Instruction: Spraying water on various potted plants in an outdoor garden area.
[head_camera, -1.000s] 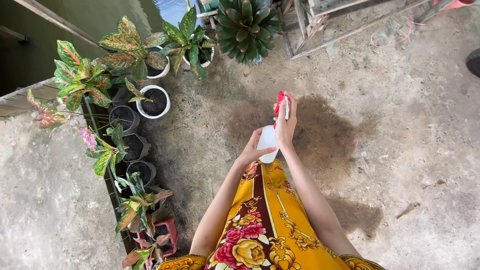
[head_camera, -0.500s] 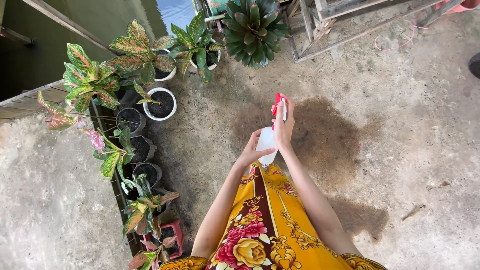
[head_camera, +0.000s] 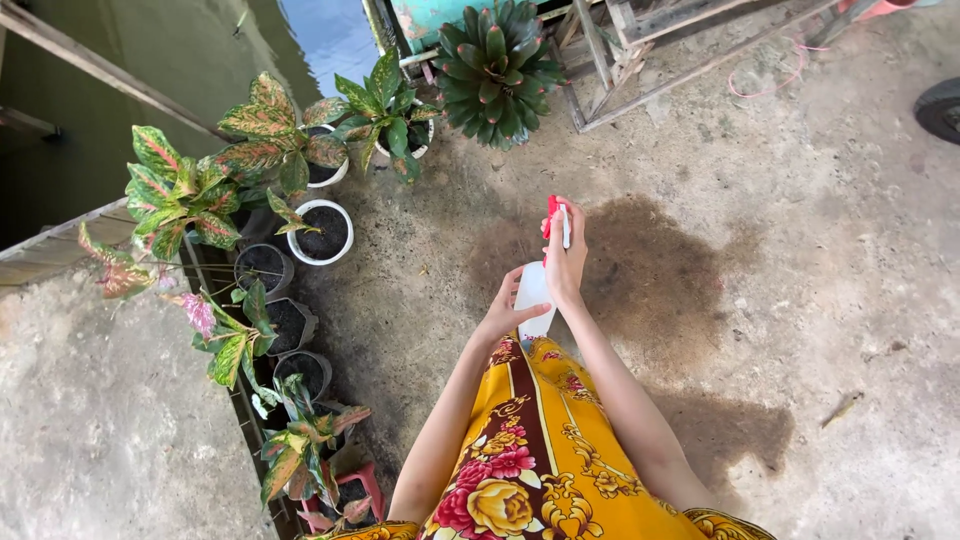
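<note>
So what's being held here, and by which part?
A white spray bottle with a red trigger head. The left hand cups its body from the side; the right hand has its grip up at the neck and trigger.

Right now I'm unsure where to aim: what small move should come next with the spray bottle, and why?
Probably swing the spray bottle left toward the potted plants. Both the right hand and the left hand hold it over bare concrete, already darkened beneath the nozzle.
</note>
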